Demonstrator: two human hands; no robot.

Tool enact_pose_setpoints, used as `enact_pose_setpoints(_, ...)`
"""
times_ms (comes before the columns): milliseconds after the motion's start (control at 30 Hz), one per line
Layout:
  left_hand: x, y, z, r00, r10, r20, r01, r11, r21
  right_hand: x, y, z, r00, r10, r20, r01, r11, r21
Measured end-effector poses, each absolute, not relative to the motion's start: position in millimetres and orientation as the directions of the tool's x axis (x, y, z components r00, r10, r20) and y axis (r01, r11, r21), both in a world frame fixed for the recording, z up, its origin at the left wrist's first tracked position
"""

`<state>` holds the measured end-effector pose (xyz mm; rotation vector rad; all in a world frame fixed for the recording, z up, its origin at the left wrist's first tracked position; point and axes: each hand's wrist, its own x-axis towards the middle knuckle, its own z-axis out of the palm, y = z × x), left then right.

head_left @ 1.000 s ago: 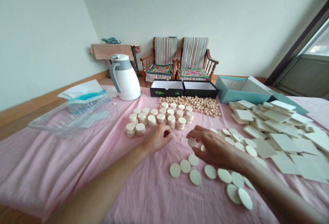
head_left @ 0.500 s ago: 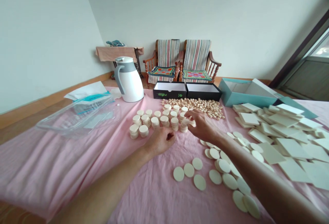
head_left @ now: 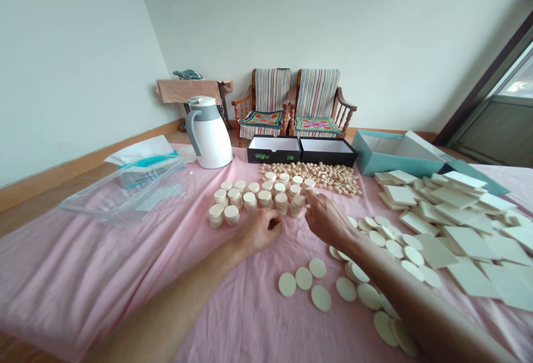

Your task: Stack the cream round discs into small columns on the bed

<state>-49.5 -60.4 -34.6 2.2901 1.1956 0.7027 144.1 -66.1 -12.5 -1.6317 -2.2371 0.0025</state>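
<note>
A: "While the right hand (head_left: 327, 218) is held up to a disc stack (head_left: 297, 207) just left of its fingertips, what is shown of its grip?"

B: "Its fingers are bent close together; whether a disc is pinched there cannot be told. Left of it, the left hand (head_left: 258, 230) is curled into a loose ring, its contents hidden."

A: "And the loose discs (head_left: 321, 298)?"

B: "They are spread nearer than the right grip and to its right. Each is best held by the rim, lowered level and aligned before release, so that nothing is toppled."
</note>
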Motion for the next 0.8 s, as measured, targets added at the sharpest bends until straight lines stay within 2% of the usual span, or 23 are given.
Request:
enact_pose_setpoints(133, -50.1, -60.6, -34.1, 0.496, 0.836, 0.235, 0.599, -0.525, 0.604, 140.3, -67.4, -14.7, -0.264, 0.921, 0.287, 0.933, 0.319, -0.167)
enact_pose_setpoints(267, -50.0, -60.6, -34.3, 0.501, 0.831, 0.241, 0.589, -0.532, 0.608, 139.6, -68.5, -11.7, -0.270, 0.915, 0.302, 0.928, 0.330, -0.172)
enact_pose_setpoints(567, -48.9, -59.3, -35.0, 0.496, 0.838, 0.226, 0.613, -0.523, 0.592, 175.7, -76.0, -8.5, -0.184, 0.933, 0.309, 0.928, 0.268, -0.258)
enact_pose_setpoints(800, -48.4, -56.9, -38.1, 0.483, 0.854, 0.192, 0.640, -0.494, 0.589, 204.0, -77.3, -42.6, -0.104, 0.886, 0.452, 0.885, 0.290, -0.364)
